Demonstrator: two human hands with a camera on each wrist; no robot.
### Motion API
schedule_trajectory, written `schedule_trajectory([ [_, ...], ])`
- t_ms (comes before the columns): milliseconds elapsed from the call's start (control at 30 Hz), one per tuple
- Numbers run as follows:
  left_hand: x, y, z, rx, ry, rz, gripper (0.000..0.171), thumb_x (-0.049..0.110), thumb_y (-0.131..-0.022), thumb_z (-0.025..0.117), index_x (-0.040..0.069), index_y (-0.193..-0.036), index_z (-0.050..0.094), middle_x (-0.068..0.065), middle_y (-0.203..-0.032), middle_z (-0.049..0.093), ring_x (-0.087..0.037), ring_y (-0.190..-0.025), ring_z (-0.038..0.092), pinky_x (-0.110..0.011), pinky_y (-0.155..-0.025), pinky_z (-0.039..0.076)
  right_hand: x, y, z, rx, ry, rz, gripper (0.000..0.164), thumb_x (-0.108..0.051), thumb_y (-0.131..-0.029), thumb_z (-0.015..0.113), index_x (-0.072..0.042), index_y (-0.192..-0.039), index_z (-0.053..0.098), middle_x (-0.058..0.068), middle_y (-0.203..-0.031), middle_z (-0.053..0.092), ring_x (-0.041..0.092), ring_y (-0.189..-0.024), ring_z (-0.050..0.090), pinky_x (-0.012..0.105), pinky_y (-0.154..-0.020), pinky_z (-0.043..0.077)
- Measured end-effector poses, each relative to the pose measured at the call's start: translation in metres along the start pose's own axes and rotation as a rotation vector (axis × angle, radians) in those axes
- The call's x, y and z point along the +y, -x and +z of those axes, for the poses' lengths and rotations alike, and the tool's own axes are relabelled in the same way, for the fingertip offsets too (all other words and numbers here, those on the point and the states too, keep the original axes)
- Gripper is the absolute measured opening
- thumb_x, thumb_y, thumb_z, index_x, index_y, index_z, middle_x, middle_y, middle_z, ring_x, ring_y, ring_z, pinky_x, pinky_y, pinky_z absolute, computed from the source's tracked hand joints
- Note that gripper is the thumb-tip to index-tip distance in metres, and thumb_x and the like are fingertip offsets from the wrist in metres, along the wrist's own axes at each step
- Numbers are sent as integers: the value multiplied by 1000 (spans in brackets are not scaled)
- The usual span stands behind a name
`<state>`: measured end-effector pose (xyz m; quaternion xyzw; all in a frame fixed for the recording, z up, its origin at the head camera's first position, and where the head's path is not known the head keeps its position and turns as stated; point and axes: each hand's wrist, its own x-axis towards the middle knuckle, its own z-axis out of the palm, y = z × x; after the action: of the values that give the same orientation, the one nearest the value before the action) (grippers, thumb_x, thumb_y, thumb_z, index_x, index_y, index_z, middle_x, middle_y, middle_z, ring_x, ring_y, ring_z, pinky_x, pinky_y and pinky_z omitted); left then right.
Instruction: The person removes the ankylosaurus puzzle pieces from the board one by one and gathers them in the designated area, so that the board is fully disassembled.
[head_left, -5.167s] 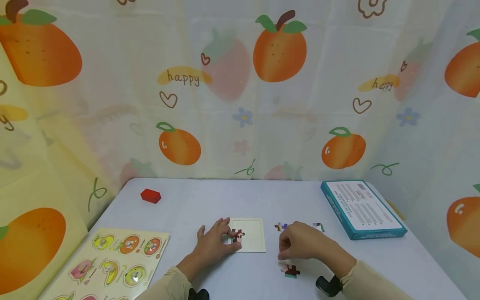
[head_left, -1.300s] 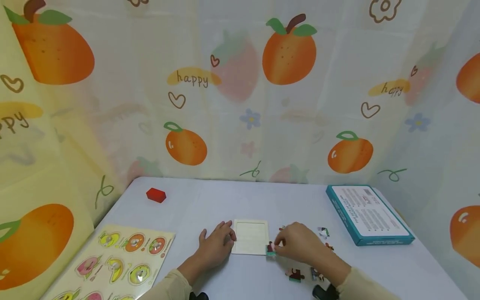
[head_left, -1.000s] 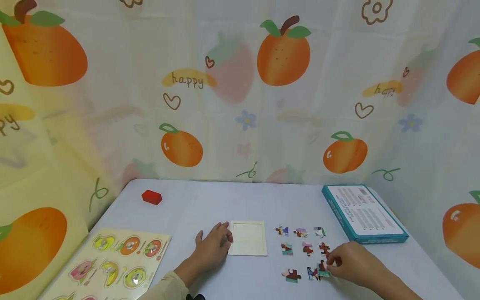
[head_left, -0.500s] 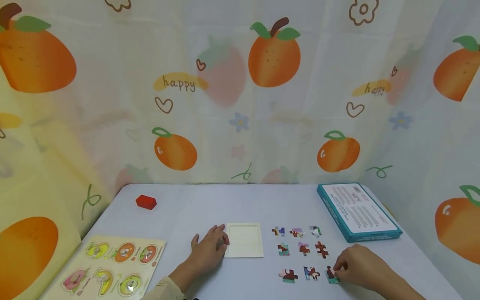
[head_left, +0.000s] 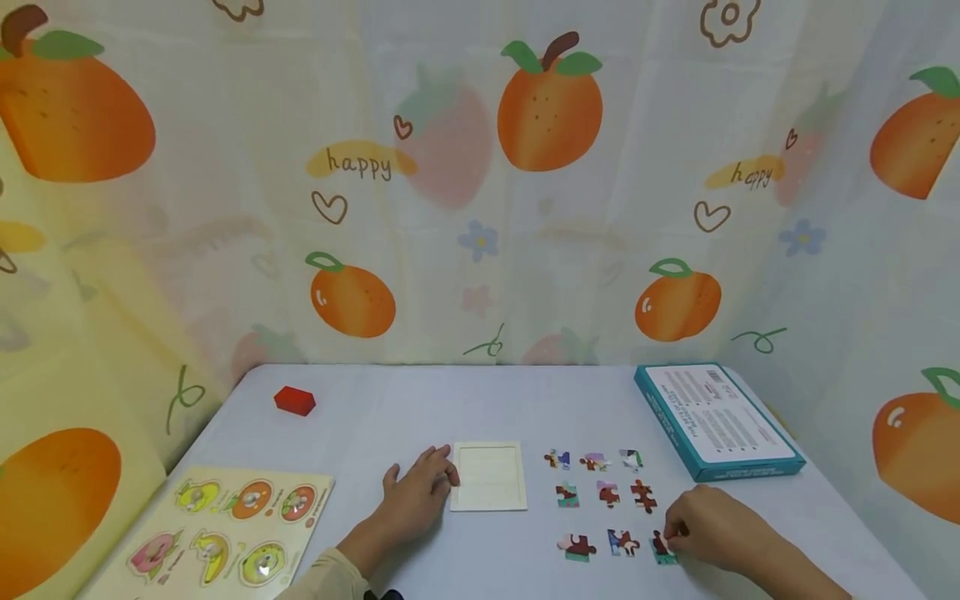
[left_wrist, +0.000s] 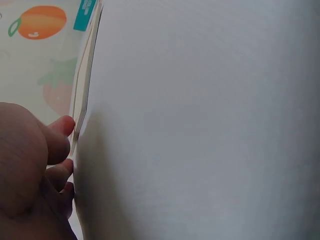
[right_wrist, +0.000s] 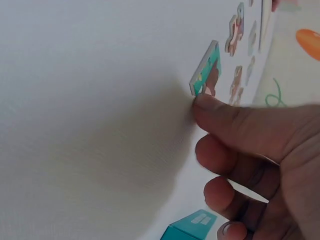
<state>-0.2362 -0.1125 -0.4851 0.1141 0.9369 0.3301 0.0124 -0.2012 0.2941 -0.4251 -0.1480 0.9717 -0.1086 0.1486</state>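
Observation:
A shallow white puzzle tray (head_left: 489, 477) lies mid-table. My left hand (head_left: 416, 500) rests at its left edge, fingers relaxed and touching the rim; in the left wrist view, fingertips (left_wrist: 64, 125) meet the tray's side. Right of the tray, several jigsaw pieces (head_left: 608, 494) lie apart in three rows. At the lower right of these, my right hand (head_left: 708, 529) pinches a green-and-brown jigsaw piece (head_left: 662, 550) by its edge. The right wrist view shows the thumb against that piece (right_wrist: 207, 72), with other fingers curled below; the index fingertip cannot be made out.
A fruit peg board (head_left: 225, 533) lies at the front left. Behind it sits a red block (head_left: 295, 400). A teal-edged box (head_left: 716, 421) stands at the back right, beyond the pieces. A printed curtain (head_left: 480, 183) hangs behind the table.
My right hand has carried the green-and-brown piece from the tray's lower right corner to the bottom row's right end. The brown piece seen earlier in the tray is out of it. The left hand stays by the tray.

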Motion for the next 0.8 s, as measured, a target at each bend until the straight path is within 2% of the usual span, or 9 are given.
schedule_trajectory([
  [233, 0, -1, -4, -2, 3, -13, 28, 4, -99, 50, 28, -85, 55, -10, -148, 46, -33, -141, 32, -70, -104, 2, -1, -5, 1, 4, 23, -19, 19, -11, -80, 80, -24, -71, 70, -17, -68, 59, 8, -64, 49, 32, -69, 51],
  [400, 1, 0, -20, -47, 8, 45, 19, 12, -100, 52, 26, -100, 64, -8, -146, 48, -38, -137, 37, -67, -107, 14, -3, -4, 0, 24, 1, 9, 14, -10, -81, 79, -21, -76, 73, -16, -71, 60, 9, -67, 51, 33, -72, 53],
  [500, 5, 5, -43, -96, 1, 55, 20, 19, -100, 55, 25, -114, 69, -3, -138, 56, -35, -131, 46, -61, -104, 31, -8, -2, -8, 90, -42, 40, 7, -10, -85, 75, -18, -86, 74, -13, -78, 64, 9, -70, 54, 34, -73, 54],
  [600, 14, 11, -76, -138, -2, 58, 22, 23, -99, 58, 22, -118, 70, 1, -124, 65, -29, -117, 57, -54, -95, 45, -16, 3, -25, 188, -87, 28, 10, -14, -92, 69, -14, -101, 72, -9, -86, 65, 11, -73, 55, 32, -71, 55],
  [667, 22, 17, -100, -155, -26, 81, 22, 24, -99, 59, 22, -118, 70, 3, -116, 67, -25, -109, 61, -50, -91, 48, -24, 7, -39, 241, -113, 9, 15, -20, -96, 64, -13, -108, 70, -8, -88, 65, 12, -74, 54, 31, -70, 55],
  [700, 25, 19, -111, -158, -42, 95, 22, 25, -99, 58, 22, -118, 70, 5, -114, 68, -22, -106, 62, -48, -89, 49, -28, 9, -46, 274, -121, -8, 17, -23, -97, 62, -13, -109, 69, -8, -84, 63, 13, -72, 53, 29, -67, 53],
  [800, 35, 27, -143, -143, -95, 134, 23, 31, -100, 57, 27, -119, 68, 9, -109, 68, -17, -100, 63, -43, -85, 50, -44, 13, -64, 366, -133, -52, 18, -31, -99, 59, -15, -103, 67, -8, -71, 56, 12, -66, 52, 26, -59, 50],
])
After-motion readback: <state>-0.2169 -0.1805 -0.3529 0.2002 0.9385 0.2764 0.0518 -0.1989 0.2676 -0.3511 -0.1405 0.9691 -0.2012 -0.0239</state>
